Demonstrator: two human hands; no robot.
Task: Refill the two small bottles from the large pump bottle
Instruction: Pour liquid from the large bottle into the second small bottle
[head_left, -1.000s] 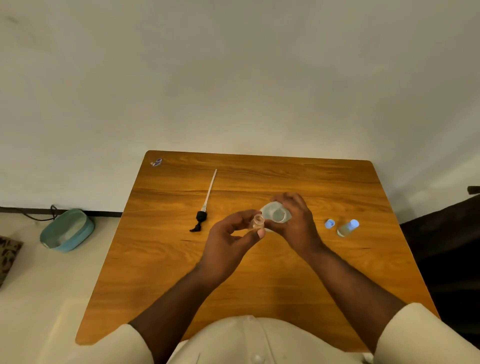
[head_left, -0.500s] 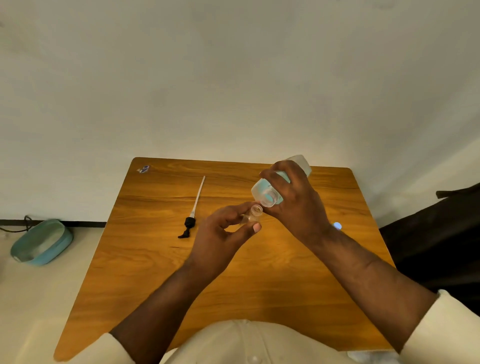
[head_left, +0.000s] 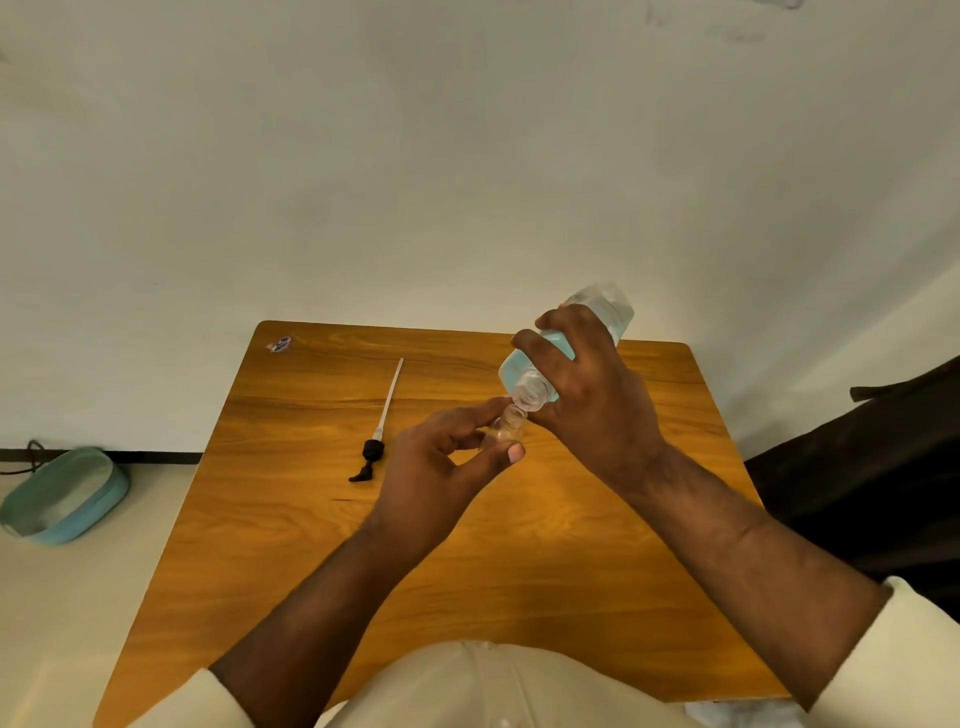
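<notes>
Above the middle of the orange-brown wooden bench (head_left: 311, 545), the right hand (head_left: 592, 410) grips the large clear plastic bottle with its pale blue label (head_left: 524, 369), tilted mouth-down. Its open neck sits just over the small clear plastic bottle (head_left: 506, 423), pinched upright between the left hand's (head_left: 441, 462) thumb and fingers. Smooth and probably slippery if wet, the big bottle is best held around its body; the small one looks light and easily tipped.
</notes>
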